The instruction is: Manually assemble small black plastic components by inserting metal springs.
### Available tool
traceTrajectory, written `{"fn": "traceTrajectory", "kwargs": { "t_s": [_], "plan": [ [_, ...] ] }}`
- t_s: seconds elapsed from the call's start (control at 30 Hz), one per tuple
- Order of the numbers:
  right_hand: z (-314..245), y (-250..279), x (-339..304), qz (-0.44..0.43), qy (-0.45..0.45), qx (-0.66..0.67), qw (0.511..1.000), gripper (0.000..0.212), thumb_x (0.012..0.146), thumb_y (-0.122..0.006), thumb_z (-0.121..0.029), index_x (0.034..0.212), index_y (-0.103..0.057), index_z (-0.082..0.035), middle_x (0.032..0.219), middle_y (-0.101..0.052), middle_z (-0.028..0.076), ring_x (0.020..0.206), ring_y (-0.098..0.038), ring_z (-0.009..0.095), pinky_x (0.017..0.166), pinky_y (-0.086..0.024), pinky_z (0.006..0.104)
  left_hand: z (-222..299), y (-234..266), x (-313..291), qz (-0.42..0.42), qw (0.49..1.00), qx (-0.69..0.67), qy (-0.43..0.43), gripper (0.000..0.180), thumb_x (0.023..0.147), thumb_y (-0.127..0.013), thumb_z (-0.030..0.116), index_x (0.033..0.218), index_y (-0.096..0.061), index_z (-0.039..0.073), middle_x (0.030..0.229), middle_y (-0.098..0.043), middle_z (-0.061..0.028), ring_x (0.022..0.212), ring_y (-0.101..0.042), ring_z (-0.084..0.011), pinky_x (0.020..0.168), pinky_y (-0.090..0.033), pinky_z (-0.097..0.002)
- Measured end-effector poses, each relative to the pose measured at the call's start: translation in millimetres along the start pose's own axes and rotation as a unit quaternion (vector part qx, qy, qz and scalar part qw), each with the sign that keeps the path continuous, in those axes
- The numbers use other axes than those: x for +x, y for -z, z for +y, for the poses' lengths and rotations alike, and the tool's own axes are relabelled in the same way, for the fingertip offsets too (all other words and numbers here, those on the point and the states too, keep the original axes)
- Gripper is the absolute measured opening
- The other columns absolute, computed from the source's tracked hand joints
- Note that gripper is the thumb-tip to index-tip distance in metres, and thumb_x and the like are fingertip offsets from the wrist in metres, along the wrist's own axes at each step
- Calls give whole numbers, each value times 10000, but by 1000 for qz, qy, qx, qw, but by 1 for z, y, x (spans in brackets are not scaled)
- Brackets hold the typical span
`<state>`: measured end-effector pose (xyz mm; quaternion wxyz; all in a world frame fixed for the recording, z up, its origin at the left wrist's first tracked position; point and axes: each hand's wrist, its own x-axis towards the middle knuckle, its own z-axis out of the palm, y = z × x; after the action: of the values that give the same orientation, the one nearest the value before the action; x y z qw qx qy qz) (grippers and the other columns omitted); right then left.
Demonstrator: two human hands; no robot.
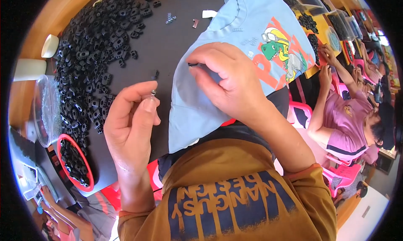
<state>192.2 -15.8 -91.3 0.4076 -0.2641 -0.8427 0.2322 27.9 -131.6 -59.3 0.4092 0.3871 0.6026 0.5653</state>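
Observation:
My left hand [132,119] pinches a small shiny metal piece [153,92], which looks like a tiny spring, between thumb and forefinger above the dark table. Higher and to the right, my right hand [235,79] is closed in a pinch over a light blue T-shirt [184,110]. A small black piece [192,65] shows between its thumb and fingertips; its exact kind is unclear. Just beyond the left fingertips lies a small dark piece [155,75] on the tabletop. To the left spreads a big heap of small black plastic pieces [90,47].
Small springs [170,18] and a reddish-brown coil [195,23] lie on the dark table [163,37]. At the left edge stand a clear tub of tiny shiny parts [47,110] and a red-rimmed bowl [90,180] of black pieces. Several people [342,119] sit on the right and lower left.

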Motion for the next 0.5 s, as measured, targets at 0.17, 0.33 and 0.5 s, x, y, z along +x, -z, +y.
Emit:
{"fn": "traceTrajectory", "kwargs": {
  "t_s": [0.17,0.33,0.5],
  "plan": [
    [6,1,3,-1,-14,22,1000,156,755,-626,63,891,-612,-13,870,-650,103,788,-624,264,699,-486,329,-1,-2,-4,-3,999,47,-12,190,887,-551,6,1060,-620,-25,882,-557,-22,695,-492,-42,630,-414,-168],
    [10,8,10,57,-25,11,998,96,753,-637,-2,842,-614,-30,782,-628,112,748,-611,304,658,-486,369,-2,0,-6,-4,998,45,-35,200,876,-539,-22,1057,-622,-29,889,-545,-30,694,-499,-44,615,-422,-168],
    [8,7,0,48,-26,-8,998,97,746,-645,-12,838,-617,-27,825,-630,110,765,-605,310,677,-483,378,-5,3,-7,54,997,16,-61,212,868,-538,-21,1061,-623,-34,874,-577,-41,653,-490,-41,595,-408,-164]
  ]
}}
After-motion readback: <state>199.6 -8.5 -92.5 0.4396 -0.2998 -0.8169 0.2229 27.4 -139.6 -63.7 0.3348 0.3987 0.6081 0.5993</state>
